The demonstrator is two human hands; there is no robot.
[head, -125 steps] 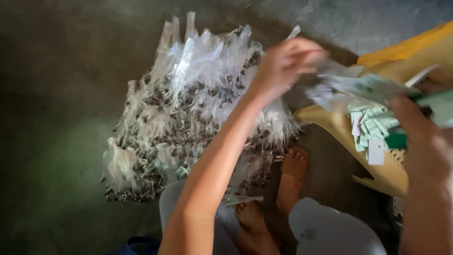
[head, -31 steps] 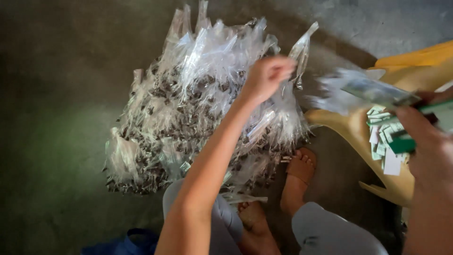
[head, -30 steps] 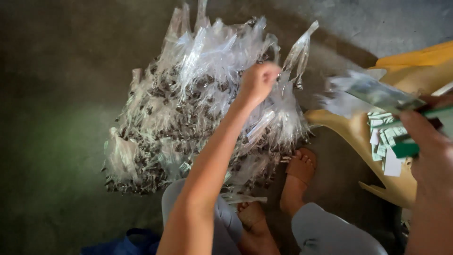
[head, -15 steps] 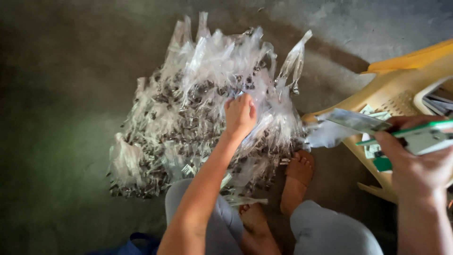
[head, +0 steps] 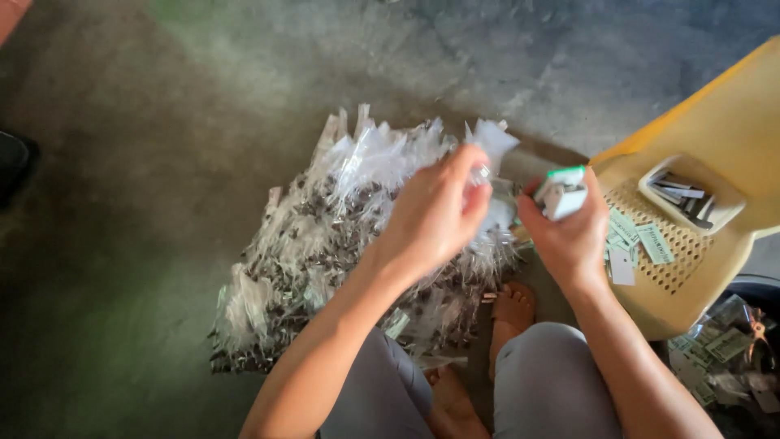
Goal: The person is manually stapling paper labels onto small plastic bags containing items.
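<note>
Clear plastic packet [head: 491,142] pinched at its neck between thumb and fingers of left hand [head: 435,218], raised above one large heap of like packets [head: 341,244], far too many to count, each filled with small dark pieces, spread on grey concrete floor [head: 162,122]. Right hand [head: 569,228] just beside left, fingers curled tight round one small white and green stapler [head: 561,191]. One yellow plastic chair [head: 715,138] at right, seat bearing about four loose paper labels [head: 642,240] and one small white tray [head: 691,191] of more strips. Two bare feet, nearer one [head: 512,313] between knees, touching edge of heap. One clear bag [head: 723,358] of further labels beneath chair, low at right
</note>
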